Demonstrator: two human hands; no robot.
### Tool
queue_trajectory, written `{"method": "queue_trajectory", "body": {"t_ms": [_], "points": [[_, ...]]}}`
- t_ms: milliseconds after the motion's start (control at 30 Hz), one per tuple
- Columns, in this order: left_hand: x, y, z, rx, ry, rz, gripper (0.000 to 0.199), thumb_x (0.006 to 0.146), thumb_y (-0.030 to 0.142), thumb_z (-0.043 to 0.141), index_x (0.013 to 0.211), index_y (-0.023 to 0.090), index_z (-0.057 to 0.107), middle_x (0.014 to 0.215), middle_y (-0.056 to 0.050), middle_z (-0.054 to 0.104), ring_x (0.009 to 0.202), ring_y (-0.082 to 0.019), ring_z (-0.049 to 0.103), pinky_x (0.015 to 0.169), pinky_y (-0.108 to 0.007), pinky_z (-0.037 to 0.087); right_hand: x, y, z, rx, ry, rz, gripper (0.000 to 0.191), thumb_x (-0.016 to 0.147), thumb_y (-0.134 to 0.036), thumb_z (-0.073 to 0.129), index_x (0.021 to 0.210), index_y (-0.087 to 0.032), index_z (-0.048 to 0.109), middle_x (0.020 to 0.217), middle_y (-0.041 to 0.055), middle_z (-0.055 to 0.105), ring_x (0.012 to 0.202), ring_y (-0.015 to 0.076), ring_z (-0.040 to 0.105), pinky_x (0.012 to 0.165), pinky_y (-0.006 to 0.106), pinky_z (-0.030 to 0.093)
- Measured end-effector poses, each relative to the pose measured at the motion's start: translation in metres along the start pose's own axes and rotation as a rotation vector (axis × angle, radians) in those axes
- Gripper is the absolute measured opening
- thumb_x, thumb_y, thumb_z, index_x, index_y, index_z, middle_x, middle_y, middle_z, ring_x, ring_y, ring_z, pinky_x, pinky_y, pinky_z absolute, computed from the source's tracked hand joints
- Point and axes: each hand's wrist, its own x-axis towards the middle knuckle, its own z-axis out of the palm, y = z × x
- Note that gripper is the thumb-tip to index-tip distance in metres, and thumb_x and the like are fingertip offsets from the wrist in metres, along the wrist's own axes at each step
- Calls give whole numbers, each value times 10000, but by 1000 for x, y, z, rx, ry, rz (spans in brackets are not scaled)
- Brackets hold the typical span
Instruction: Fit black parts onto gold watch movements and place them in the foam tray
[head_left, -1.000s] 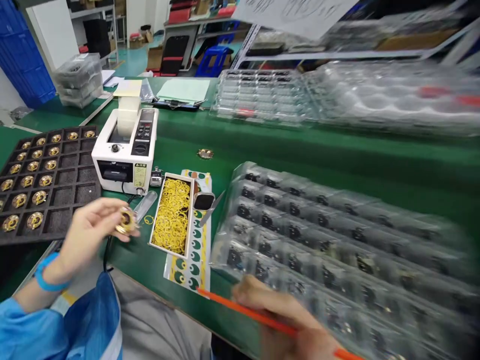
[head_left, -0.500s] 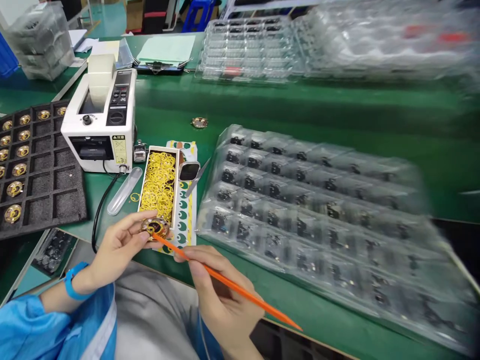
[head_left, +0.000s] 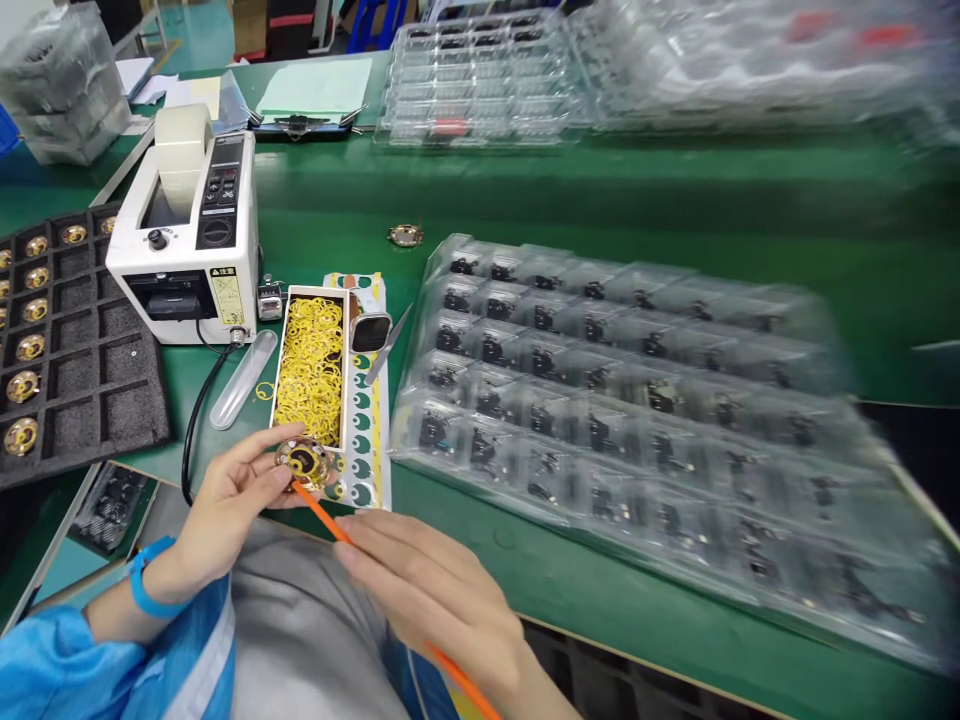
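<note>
My left hand [head_left: 238, 498] grips a round gold part with a yellow ring on its face [head_left: 306, 462] by its left edge. An orange pointed stick [head_left: 321, 512] is held in my right hand [head_left: 442, 590], its tip at the lower edge of the round part. The back of this hand faces up and hides the stick's middle. Just behind the round part stands a white box [head_left: 346, 375] full of thin yellow rings [head_left: 311, 350]. A single yellow ring [head_left: 264, 391] lies left of the box, by a clear plastic tube [head_left: 244, 380].
A black foam tray [head_left: 82, 350] with gold round parts lies left of a white tape dispenser [head_left: 187, 225]. A smartwatch [head_left: 370, 333] and tweezers [head_left: 388, 347] rest on a sticker sheet [head_left: 362, 425]. Clear trays of black parts [head_left: 600, 400] cover the right side. Another gold part [head_left: 406, 235] lies behind.
My right hand has turned over, so its back now faces up, and the stick's tip has shifted from the middle of the round part to its lower edge. The view has shifted slightly.
</note>
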Motion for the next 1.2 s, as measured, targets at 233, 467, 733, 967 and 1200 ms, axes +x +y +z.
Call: {"method": "queue_trajectory", "body": {"t_ms": [233,467,733,967,1200], "points": [[-1,-6,12,21,20,48,318,842,286,782,1146,225,714,960,-34,799,869,-161,763,811,-238,629,2,-6,27,173,436,418,358,851,27,615,1114,-204,690,855,40,753,741,161,724,651,279,616],[3,-13,17,100,109,61,406,829,368,771,1171,176,667,958,-71,797,898,-228,763,831,-337,634,1,-13,44,41,448,416,361,873,2,597,1164,-197,672,899,64,762,803,178,732,692,299,631],[7,-13,8,197,177,15,387,834,392,718,1134,149,713,939,-95,791,922,-272,752,789,-365,630,11,-2,28,-325,66,-80,258,946,-34,441,961,-72,696,840,157,764,807,241,727,683,353,628],[15,-7,8,113,148,-76,380,689,328,855,982,139,704,784,-47,766,703,-211,755,606,-262,613,7,0,-1,9,289,254,277,926,-72,544,1160,-165,660,859,75,721,789,193,692,647,321,590],[20,-9,12,231,106,-16,227,674,218,819,801,145,645,677,-25,725,527,-161,701,392,-158,455,1,-9,1,-32,353,465,237,989,-183,451,954,-201,684,880,77,671,864,227,676,720,364,572]]}}
